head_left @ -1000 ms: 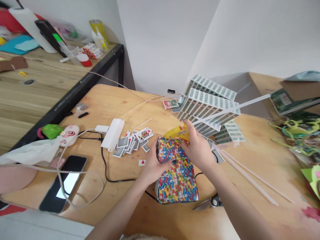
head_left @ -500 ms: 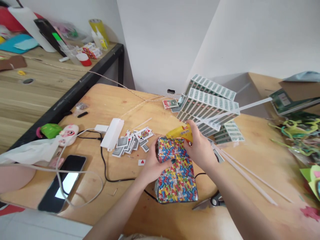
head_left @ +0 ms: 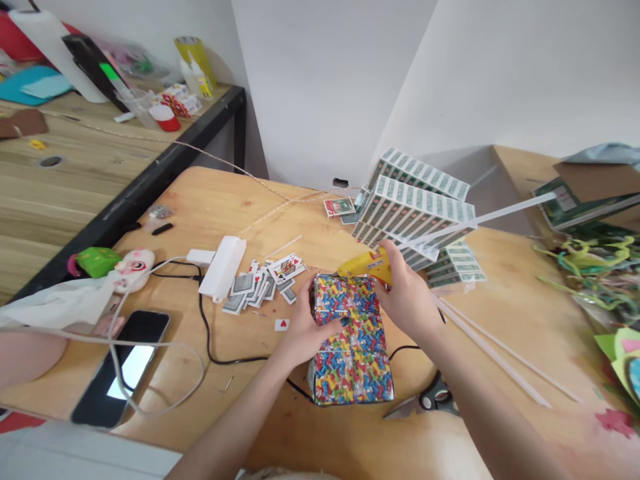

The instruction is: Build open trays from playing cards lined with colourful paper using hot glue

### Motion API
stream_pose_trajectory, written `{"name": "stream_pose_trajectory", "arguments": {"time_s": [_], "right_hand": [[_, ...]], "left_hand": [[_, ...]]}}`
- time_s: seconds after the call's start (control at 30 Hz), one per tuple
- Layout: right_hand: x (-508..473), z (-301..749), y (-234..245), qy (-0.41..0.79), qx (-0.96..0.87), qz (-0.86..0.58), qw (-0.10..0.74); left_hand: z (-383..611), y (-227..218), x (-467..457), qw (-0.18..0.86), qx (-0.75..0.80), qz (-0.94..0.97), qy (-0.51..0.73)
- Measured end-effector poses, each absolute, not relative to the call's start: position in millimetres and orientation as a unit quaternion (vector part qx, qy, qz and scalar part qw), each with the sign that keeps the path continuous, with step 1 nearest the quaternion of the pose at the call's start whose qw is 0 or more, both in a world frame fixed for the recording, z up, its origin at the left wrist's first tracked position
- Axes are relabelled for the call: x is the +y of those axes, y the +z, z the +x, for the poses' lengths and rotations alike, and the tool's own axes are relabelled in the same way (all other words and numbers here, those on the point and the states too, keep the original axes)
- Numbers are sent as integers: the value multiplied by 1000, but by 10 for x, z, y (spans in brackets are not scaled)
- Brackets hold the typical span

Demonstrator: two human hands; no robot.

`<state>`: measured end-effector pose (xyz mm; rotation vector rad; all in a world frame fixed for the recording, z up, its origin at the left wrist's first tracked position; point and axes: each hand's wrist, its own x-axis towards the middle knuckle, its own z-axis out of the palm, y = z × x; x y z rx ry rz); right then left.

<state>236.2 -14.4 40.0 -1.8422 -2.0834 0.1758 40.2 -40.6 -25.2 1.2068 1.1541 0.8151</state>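
Note:
My left hand [head_left: 306, 330] grips the left side of a box covered in a colourful pattern [head_left: 354, 367], its thumb lying across the top. My right hand [head_left: 407, 297] is closed round a yellow glue gun [head_left: 366, 267], whose nozzle points left along the box's far edge. A long white glue stick [head_left: 515, 207] juts from the back of the gun toward the right. Left of the box lie loose playing cards [head_left: 260, 283], some face up. A pair of scissors [head_left: 433, 399] rests on the table by the box's lower right corner.
Stacked green-and-white card boxes [head_left: 423, 207] stand behind the glue gun. More glue sticks [head_left: 493, 350] lie to the right. A smartphone [head_left: 123, 370], tangled white cable and a white power block [head_left: 223, 267] are on the left. Black cord runs by the box.
My right hand has shifted slightly right with the glue gun, moving its nozzle along the box's far edge. The left hand keeps its hold on the box.

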Motion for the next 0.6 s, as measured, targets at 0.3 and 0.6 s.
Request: {"name": "stream_pose_trajectory", "arguments": {"time_s": [0.3,0.6], "right_hand": [[-139,2456,433,36,-735,-658,160],[-162,2537,496,-9,-739,-661,129]], "left_hand": [[401,-254,-403,598,497,521,352],[395,-241,-409,600,502,517,348]]}}
